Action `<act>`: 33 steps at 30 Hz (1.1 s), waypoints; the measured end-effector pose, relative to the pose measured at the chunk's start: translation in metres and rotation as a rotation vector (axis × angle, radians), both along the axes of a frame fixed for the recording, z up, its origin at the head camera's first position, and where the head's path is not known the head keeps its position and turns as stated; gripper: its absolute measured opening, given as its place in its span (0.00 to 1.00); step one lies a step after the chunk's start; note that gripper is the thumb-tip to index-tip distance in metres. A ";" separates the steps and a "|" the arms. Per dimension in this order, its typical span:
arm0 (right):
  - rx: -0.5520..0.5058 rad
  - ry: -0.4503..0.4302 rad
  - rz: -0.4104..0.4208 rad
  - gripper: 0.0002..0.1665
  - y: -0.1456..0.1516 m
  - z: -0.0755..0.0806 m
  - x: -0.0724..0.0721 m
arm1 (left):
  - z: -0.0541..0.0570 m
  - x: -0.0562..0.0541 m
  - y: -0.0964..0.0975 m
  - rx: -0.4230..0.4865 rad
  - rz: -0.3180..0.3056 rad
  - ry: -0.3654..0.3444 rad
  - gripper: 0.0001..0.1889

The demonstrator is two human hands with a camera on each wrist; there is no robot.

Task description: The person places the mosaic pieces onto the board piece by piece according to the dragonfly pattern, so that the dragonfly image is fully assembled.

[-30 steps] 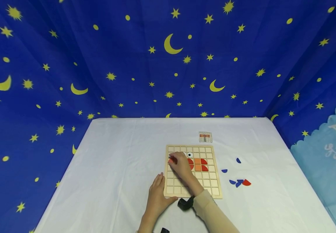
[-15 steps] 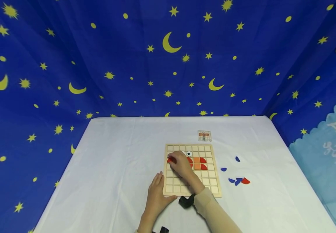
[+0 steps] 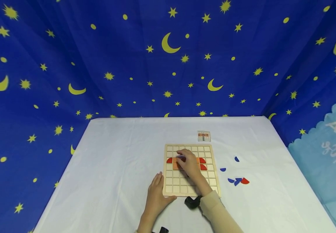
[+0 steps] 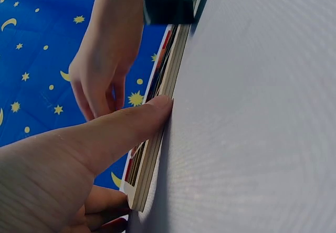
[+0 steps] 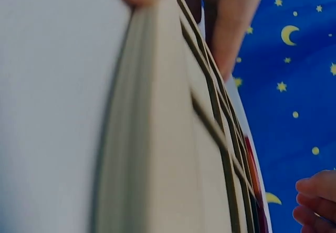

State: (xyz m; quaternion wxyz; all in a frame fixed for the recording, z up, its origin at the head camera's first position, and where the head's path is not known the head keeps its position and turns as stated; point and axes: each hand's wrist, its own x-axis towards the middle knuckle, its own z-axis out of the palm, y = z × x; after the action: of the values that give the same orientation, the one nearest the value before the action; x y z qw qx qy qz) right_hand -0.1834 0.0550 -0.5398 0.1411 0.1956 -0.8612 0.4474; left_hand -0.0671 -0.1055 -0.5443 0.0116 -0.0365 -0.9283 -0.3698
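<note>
A wooden grid board (image 3: 176,189) lies on the white table. My left hand (image 3: 156,199) rests at its near left corner, fingers straight along the left side. In the left wrist view the thumb (image 4: 134,120) touches the board's near edge. Above the board hovers my right hand (image 3: 192,165), thumb and forefinger apart; I see nothing held between them. A red piece (image 3: 169,160) sits at the board's left, beside an orange square (image 3: 175,166). Red rounded pieces (image 3: 203,167) sit right of the hand, which hides the middle pieces. In the right wrist view fingertips (image 5: 315,204) show at lower right.
A small pattern card (image 3: 204,136) lies behind the board. To its right are loose blue half-round pieces (image 3: 223,169) and a red fan-shaped piece (image 3: 245,181). A black wrist camera (image 3: 192,203) hangs under the right wrist. A blue star-patterned cloth (image 3: 144,64) rises behind.
My right hand has moved right from the board's left column toward its middle, leaving the red piece visible in a cell there. The left hand stays at the corner.
</note>
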 end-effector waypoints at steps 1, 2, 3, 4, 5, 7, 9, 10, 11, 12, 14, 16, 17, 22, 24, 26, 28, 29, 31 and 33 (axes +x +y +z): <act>-0.005 0.001 -0.012 0.15 0.004 0.001 0.001 | 0.000 0.000 0.000 -0.001 0.001 0.000 0.51; -0.006 0.004 -0.023 0.15 0.008 0.002 0.002 | 0.000 0.000 0.000 0.001 0.001 0.003 0.51; -0.013 -0.002 -0.033 0.15 0.012 0.003 0.003 | 0.000 0.000 0.000 0.003 0.002 0.002 0.51; -0.017 -0.009 -0.046 0.15 0.016 0.003 0.004 | 0.000 0.000 0.000 0.003 0.003 0.005 0.51; -0.025 -0.018 -0.055 0.15 0.020 0.004 0.005 | 0.000 0.000 0.000 0.004 0.006 0.002 0.51; -0.044 -0.028 -0.072 0.15 0.028 0.005 0.008 | 0.000 0.000 0.000 0.007 0.010 -0.003 0.51; -0.057 -0.017 -0.096 0.14 0.036 0.006 0.010 | -0.001 0.000 0.000 0.009 0.013 -0.010 0.51; -0.056 -0.004 -0.112 0.14 0.040 0.006 0.011 | -0.001 0.000 0.000 0.010 0.014 -0.010 0.51; -0.059 0.009 -0.124 0.14 0.044 0.006 0.012 | -0.001 0.000 0.000 0.011 0.015 -0.012 0.51; -0.062 0.024 -0.138 0.14 0.048 0.006 0.014 | -0.001 0.000 0.000 0.010 0.016 -0.011 0.51; -0.048 0.057 -0.172 0.14 0.056 0.006 0.016 | 0.000 0.000 0.000 0.012 0.018 -0.008 0.51; -0.041 0.080 -0.189 0.15 0.064 0.006 0.018 | 0.000 0.000 0.000 0.017 0.022 -0.006 0.51; -0.039 0.090 -0.198 0.15 0.067 0.006 0.019 | 0.000 0.000 0.000 0.017 0.024 -0.008 0.51; -0.036 0.089 -0.245 0.16 0.088 0.006 0.028 | 0.001 0.001 0.001 0.030 0.023 -0.014 0.52; -0.033 0.083 -0.267 0.16 0.096 0.006 0.033 | 0.000 0.001 0.002 0.028 0.021 -0.012 0.52; -0.017 0.092 -0.301 0.16 0.105 0.004 0.037 | 0.000 0.001 0.002 0.024 0.019 -0.006 0.52; -0.007 0.103 -0.340 0.17 0.114 0.003 0.040 | 0.000 0.001 0.002 0.018 0.017 -0.006 0.52; -0.001 0.111 -0.358 0.17 0.118 0.002 0.042 | 0.000 0.001 0.002 0.016 0.017 -0.007 0.52; 0.005 0.112 -0.393 0.17 0.128 0.000 0.045 | 0.000 0.001 0.002 0.017 0.018 -0.007 0.52; 0.012 0.101 -0.425 0.16 0.136 -0.001 0.049 | 0.000 0.001 0.003 0.012 0.017 -0.008 0.52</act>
State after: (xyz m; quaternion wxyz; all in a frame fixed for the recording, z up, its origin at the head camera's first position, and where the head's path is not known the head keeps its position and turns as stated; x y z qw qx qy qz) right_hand -0.1340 0.1913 -0.5403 0.2743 0.0326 -0.8774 0.3923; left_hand -0.0660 -0.1029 -0.5439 0.0112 -0.0272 -0.9263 -0.3756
